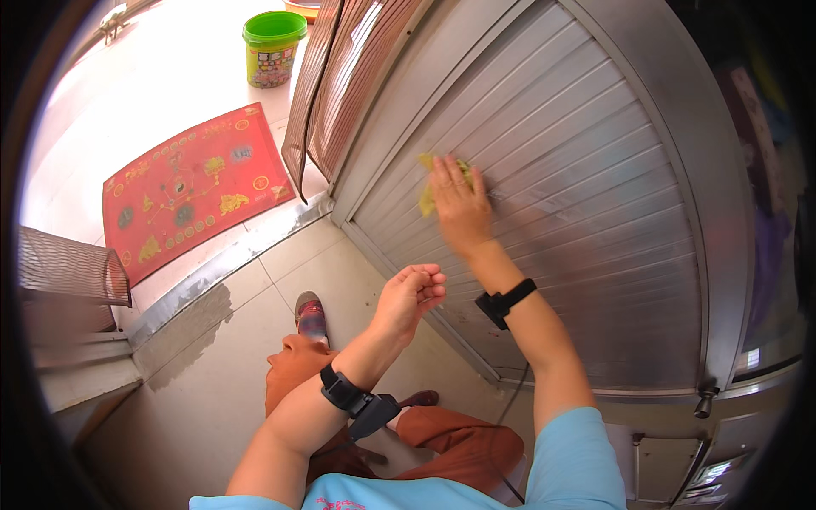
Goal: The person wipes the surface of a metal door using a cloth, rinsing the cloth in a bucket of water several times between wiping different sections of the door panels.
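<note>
My right hand [460,207] lies flat over a yellow cloth [426,203], pressing it against the ribbed metal panel [574,185] of a door or cabinet. Bits of the cloth stick out at the left of the fingers and between them. In front of my body my left hand [414,294] hovers with its fingers curled in; nothing shows in it. It is apart from the panel, lower and to the left of my right hand. Each forearm has a black strap with a small device.
A metal threshold [223,268] crosses the tiled floor. Beyond it lie a red patterned mat [197,191] and a green-rimmed plastic bucket [271,54]. A brown pleated screen [319,95] hangs beside the metal frame. A dark cable [515,395] runs near my knee.
</note>
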A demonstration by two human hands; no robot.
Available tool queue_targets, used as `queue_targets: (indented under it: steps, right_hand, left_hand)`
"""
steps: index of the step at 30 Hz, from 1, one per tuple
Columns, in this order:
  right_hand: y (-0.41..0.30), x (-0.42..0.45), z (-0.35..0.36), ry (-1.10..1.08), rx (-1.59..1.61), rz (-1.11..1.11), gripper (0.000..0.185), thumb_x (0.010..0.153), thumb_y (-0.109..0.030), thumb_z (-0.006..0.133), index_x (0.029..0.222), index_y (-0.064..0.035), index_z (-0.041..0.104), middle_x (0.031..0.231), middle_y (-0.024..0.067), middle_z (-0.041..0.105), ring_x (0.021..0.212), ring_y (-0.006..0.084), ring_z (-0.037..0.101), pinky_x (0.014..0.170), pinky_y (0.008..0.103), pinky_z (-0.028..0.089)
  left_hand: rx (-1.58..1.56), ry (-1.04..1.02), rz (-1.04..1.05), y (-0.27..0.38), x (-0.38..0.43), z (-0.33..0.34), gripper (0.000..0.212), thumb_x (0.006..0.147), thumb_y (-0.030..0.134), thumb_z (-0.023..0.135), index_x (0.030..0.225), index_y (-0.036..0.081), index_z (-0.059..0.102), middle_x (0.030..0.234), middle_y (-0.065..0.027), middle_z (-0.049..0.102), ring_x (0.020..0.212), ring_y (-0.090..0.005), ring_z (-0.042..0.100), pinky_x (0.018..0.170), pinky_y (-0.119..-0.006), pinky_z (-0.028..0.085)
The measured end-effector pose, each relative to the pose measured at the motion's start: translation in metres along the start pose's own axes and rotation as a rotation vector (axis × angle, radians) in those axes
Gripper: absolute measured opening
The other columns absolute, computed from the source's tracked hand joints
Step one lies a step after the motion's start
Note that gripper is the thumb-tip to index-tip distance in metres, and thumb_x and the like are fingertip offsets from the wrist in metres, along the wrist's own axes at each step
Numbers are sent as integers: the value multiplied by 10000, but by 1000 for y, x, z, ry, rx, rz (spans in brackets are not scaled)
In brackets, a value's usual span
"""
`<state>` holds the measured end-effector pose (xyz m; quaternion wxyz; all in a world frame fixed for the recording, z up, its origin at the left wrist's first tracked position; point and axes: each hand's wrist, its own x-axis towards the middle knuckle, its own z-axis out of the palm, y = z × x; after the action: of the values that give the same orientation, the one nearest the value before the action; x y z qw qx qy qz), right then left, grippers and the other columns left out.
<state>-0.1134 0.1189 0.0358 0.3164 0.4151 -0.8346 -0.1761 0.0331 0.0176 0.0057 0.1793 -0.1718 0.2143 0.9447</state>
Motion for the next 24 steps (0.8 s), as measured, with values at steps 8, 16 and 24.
queue_targets:
  steps: [8,16,24]
  right_hand:
    - [51,38,-74,189,-332,338,372,818,-110,451,1183,-76,509,1341,93,373,1269,264,304,998,511,249]
    - [-52,-22,108,-105,-23,-149,394,774,-135,461,1125,33,530,1280,118,441,1231,225,357,1019,422,261]
    - [-8,5,25,-22,38,-77,353,757,-133,492,1066,20,568,1239,124,483,1212,242,381,1001,445,272]
  left_hand:
    - [-31,-22,-8,4,-8,5,170,856,73,406,979,17,508,860,-53,576,757,-134,562,743,-276,482]
    - [-57,11,-5,8,-5,10,162,853,72,418,980,17,502,866,-55,579,756,-131,567,739,-274,486]
    - [-62,-8,18,14,-4,-2,165,849,75,426,982,11,500,860,-59,576,754,-139,566,753,-283,487]
